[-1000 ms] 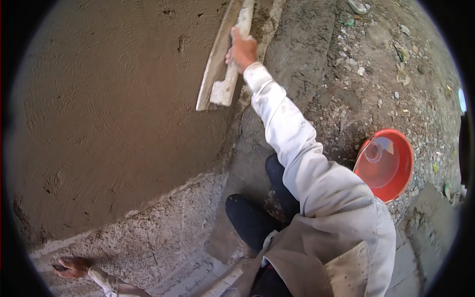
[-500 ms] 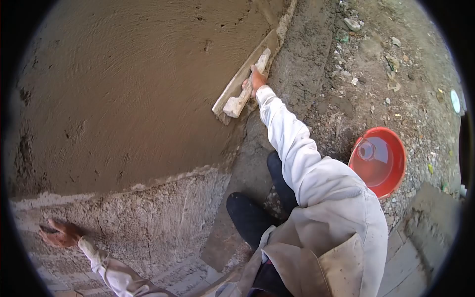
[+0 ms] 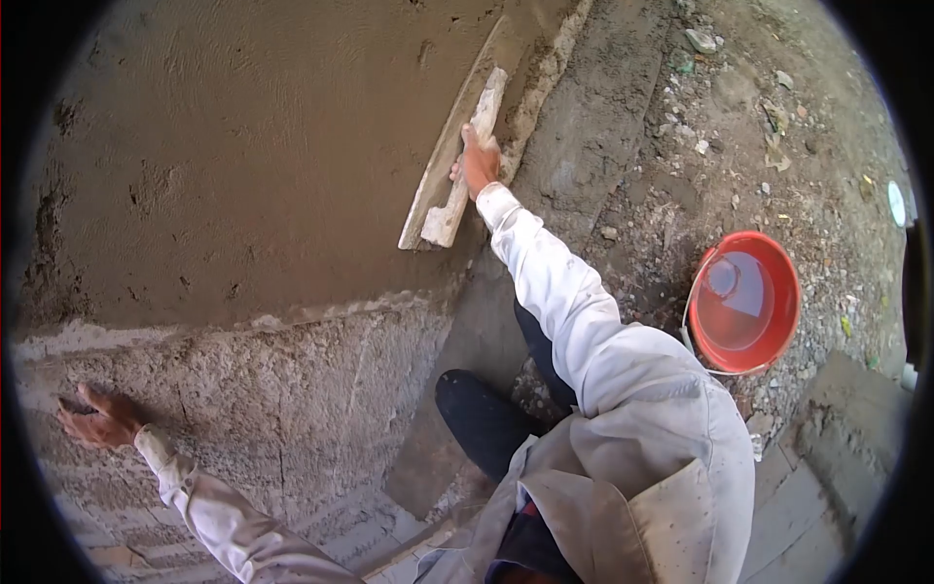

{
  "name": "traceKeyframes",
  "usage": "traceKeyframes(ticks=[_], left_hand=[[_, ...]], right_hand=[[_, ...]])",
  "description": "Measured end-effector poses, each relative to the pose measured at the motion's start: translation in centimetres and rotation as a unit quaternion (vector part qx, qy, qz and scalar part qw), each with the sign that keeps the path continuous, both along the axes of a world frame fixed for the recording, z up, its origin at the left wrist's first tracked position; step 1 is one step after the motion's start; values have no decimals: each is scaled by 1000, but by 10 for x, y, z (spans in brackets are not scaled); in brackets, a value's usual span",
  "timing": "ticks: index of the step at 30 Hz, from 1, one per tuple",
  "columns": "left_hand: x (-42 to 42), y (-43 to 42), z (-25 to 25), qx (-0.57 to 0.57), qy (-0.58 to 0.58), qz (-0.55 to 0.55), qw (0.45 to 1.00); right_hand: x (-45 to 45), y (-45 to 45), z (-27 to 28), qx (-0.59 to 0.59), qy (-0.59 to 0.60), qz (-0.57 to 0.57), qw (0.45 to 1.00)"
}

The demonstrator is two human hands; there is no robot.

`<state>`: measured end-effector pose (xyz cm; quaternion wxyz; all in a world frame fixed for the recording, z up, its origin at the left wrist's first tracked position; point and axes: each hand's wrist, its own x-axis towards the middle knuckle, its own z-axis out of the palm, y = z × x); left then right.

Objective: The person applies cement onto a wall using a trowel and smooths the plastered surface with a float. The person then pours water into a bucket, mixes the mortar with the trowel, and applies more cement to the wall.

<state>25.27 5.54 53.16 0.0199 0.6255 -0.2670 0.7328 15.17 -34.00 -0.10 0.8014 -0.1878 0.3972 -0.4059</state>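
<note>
My right hand (image 3: 477, 162) is wrapped round the handle of a long plastering float (image 3: 455, 146). The float lies against the wet grey-brown mortar surface (image 3: 263, 156), near its right edge, tilted with its upper end to the right. At the lower left, my left hand (image 3: 101, 419) is held over the rough, unplastered strip (image 3: 292, 389), fingers apart and nothing in them. Whether it touches the strip I cannot tell.
A red bucket (image 3: 747, 302) holding cloudy water stands on the gravelly ground (image 3: 730, 185) to the right. My dark-clad knees (image 3: 482, 419) are below the float. Grey slabs (image 3: 793, 506) lie at the lower right.
The float first came down and tilted more, then moved slightly left and turned steeper, with my right hand on it throughout. My left hand appears higher in view, as the view shifted.
</note>
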Motion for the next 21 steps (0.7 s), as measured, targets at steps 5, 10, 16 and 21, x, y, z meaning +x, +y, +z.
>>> traceKeyframes(ticks=[5, 10, 16, 21], left_hand=[[0, 2, 3, 23, 4, -6, 1000], [32, 28, 13, 17, -43, 17, 999], [17, 14, 9, 42, -35, -15, 998], [18, 16, 6, 35, -33, -27, 998]], right_hand=[[7, 5, -62, 96, 21, 17, 995], [18, 83, -93, 145, -60, 41, 987], [9, 195, -29, 48, -64, 85, 993], [2, 263, 33, -35, -58, 110, 992]])
